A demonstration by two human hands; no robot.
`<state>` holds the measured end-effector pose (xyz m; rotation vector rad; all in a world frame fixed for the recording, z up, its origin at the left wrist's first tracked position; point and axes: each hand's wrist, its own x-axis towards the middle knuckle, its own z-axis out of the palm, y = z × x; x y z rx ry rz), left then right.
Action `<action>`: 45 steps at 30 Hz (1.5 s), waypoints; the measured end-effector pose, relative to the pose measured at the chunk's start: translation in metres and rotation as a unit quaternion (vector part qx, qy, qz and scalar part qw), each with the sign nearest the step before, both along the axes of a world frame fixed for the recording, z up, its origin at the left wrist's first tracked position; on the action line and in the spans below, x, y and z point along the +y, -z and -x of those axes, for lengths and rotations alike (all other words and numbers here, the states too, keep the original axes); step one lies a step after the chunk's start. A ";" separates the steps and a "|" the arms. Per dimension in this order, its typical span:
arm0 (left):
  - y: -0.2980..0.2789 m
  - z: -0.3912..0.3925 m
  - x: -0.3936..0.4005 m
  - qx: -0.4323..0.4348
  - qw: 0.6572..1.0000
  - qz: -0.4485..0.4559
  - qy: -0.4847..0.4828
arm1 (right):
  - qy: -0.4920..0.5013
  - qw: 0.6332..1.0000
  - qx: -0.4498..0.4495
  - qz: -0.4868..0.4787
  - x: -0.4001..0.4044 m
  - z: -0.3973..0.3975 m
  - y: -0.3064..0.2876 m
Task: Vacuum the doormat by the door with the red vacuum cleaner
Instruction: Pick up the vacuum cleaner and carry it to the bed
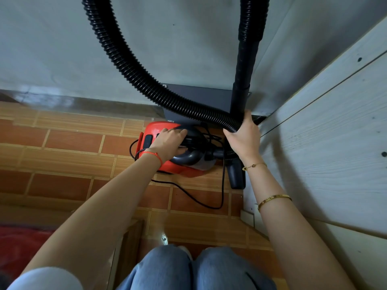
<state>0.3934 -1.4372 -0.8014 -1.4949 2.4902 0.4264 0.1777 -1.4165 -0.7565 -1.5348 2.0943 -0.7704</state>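
A person crouches over a red vacuum cleaner (165, 162) standing on the tiled floor (62, 147) by a grey wall (52, 49). The left hand (170, 143) curls its fingers around the dark handle on top of the vacuum cleaner. The right hand (244, 130) grips the black ribbed hose (125, 65) and rigid tube (245, 70) together. A black cord (188, 193) trails across the floor.

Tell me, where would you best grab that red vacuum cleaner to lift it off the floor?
Probably by the dark arched handle on top of the red vacuum cleaner, coming from above. It bridges the body, leaving room for fingers to curl under, as the left hand does now. The right hand holds the hose.
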 end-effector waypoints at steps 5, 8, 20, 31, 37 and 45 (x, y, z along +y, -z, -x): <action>-0.003 0.007 -0.002 -0.042 0.999 -0.008 0.004 | 0.004 1.000 0.005 -0.005 0.001 0.000 -0.002; -0.002 0.006 0.000 -0.037 0.999 -0.026 -0.005 | 0.005 1.000 0.010 0.000 0.004 0.001 -0.007; -0.099 -0.017 0.065 0.040 0.991 -0.091 -0.084 | -0.028 0.999 0.023 0.004 0.036 -0.019 -0.128; -0.325 -0.048 0.126 0.062 0.988 -0.063 -0.126 | -0.101 0.995 -0.014 0.018 0.078 -0.045 -0.355; -0.441 -0.065 0.154 0.062 0.984 -0.056 -0.156 | -0.129 0.991 -0.027 0.028 0.097 -0.060 -0.468; -0.538 -0.086 0.193 0.048 0.982 -0.049 -0.179 | -0.152 0.988 -0.029 0.018 0.125 -0.083 -0.563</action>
